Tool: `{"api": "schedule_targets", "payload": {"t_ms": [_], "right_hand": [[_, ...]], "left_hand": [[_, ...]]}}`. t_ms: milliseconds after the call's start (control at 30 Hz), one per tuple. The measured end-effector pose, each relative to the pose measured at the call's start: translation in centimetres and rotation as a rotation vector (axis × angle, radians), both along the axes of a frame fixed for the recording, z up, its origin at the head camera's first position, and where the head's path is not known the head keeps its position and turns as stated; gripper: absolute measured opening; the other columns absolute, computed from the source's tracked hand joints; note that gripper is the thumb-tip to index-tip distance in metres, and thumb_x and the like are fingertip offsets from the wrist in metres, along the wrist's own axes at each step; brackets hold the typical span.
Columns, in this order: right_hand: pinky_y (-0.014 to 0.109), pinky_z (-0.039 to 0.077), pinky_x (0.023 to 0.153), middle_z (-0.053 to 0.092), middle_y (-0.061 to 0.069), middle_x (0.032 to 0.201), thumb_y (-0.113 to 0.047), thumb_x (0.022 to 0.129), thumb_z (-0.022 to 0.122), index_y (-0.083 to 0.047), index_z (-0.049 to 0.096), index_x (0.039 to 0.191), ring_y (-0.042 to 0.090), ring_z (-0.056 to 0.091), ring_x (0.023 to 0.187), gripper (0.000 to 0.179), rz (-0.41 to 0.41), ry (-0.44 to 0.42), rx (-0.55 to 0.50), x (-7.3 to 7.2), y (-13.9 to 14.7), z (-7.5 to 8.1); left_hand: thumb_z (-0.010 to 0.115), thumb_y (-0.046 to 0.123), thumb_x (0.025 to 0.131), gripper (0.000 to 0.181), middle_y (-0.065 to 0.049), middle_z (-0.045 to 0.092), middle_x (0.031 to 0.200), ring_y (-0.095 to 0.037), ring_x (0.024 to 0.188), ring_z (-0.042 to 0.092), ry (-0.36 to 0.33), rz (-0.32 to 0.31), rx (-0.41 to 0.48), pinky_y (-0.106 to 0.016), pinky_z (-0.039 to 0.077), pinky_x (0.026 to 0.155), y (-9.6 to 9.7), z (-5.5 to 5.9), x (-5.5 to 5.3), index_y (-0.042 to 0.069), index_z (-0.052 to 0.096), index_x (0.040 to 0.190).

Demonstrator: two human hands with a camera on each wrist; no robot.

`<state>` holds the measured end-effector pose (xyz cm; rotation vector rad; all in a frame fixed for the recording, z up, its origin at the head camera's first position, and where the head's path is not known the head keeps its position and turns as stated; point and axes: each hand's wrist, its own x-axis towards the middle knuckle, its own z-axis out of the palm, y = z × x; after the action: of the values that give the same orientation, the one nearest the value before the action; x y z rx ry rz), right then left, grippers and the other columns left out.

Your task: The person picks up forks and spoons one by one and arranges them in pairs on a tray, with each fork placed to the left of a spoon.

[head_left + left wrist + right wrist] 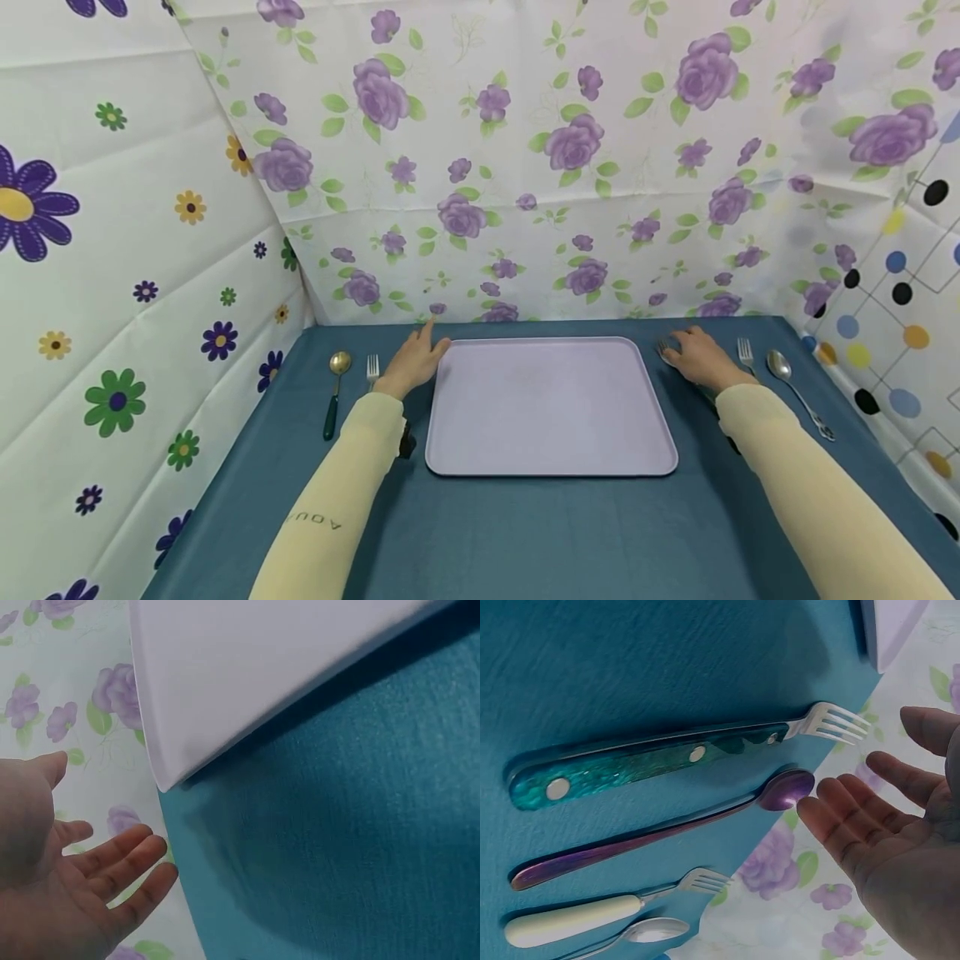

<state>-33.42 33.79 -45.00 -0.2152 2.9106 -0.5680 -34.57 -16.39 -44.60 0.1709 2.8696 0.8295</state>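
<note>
My left hand [412, 360] is beside the far left corner of a pale lilac tray [551, 408]. In the left wrist view that hand [97, 881] has its fingers spread and relaxed, with nothing in them. To the right of the tray, my right hand [702, 358] hovers over cutlery, fingers loosely extended. The right wrist view puts this hand [892, 847] by the tines of a green-handled fork [660, 765] and the bowl of a purple spoon [784, 791]. Its palm holds nothing. In the head view, the hand and sleeve cover most of both pieces.
Left of the tray lie a green-handled gold spoon [340, 364] and a fork [372, 367], partly behind my left arm. Further right are a cream-handled fork [577, 921] and a silver spoon [780, 365]. Flowered sheets [510, 158] hang behind the blue tablecloth [555, 533].
</note>
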Motion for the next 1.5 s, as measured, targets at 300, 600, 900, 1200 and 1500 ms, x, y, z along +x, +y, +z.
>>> {"api": "schedule_targets", "payload": {"t_ms": [300,600,900,1200,1500], "right_hand": [[0.071,0.034,0.106,0.037,0.047,0.144,-0.018,0.109,0.047,0.02,0.044,0.144,0.063,0.036,0.133,0.052,0.012,0.013,0.04,-0.3,0.6,-0.9],[0.068,0.042,0.101,0.052,0.043,0.135,-0.014,0.107,0.05,0.02,0.052,0.136,0.059,0.05,0.124,0.045,0.019,0.011,0.054,-0.2,0.8,-1.5],[0.068,0.043,0.099,0.054,0.042,0.133,-0.015,0.107,0.051,0.019,0.055,0.134,0.058,0.053,0.122,0.043,0.014,0.005,0.058,0.1,1.1,-1.7],[0.068,0.043,0.1,0.053,0.042,0.134,-0.014,0.107,0.051,0.018,0.056,0.134,0.059,0.052,0.123,0.042,0.001,0.022,0.048,0.4,0.9,-1.9],[0.068,0.043,0.099,0.056,0.042,0.131,-0.015,0.107,0.051,0.017,0.058,0.131,0.058,0.054,0.121,0.041,-0.014,0.04,0.038,0.5,1.2,-2.5]], "left_hand": [[0.035,0.045,0.113,0.072,-0.032,0.023,0.164,-0.048,0.151,0.025,-0.037,0.009,0.035,-0.062,0.024,0.12,-0.4,-0.5,0.2,-0.002,0.016,0.164],[0.037,0.04,0.113,0.069,-0.033,0.028,0.162,-0.05,0.149,0.029,-0.059,0.008,0.08,-0.063,0.027,0.119,-0.5,-1.2,0.7,-0.006,0.022,0.162],[0.039,0.037,0.113,0.066,-0.032,0.035,0.16,-0.049,0.147,0.035,-0.054,0.019,0.099,-0.061,0.031,0.118,-0.5,-2.2,0.9,-0.008,0.027,0.16],[0.039,0.037,0.113,0.061,-0.027,0.063,0.128,-0.034,0.101,0.07,-0.09,0.026,0.163,-0.051,0.053,0.095,-0.7,-2.5,1.0,-0.005,0.036,0.157],[0.042,0.026,0.112,0.049,-0.025,0.064,0.125,-0.028,0.088,0.071,-0.1,0.026,0.205,-0.042,0.059,0.083,-0.4,-2.7,1.5,-0.008,0.05,0.147]]}}
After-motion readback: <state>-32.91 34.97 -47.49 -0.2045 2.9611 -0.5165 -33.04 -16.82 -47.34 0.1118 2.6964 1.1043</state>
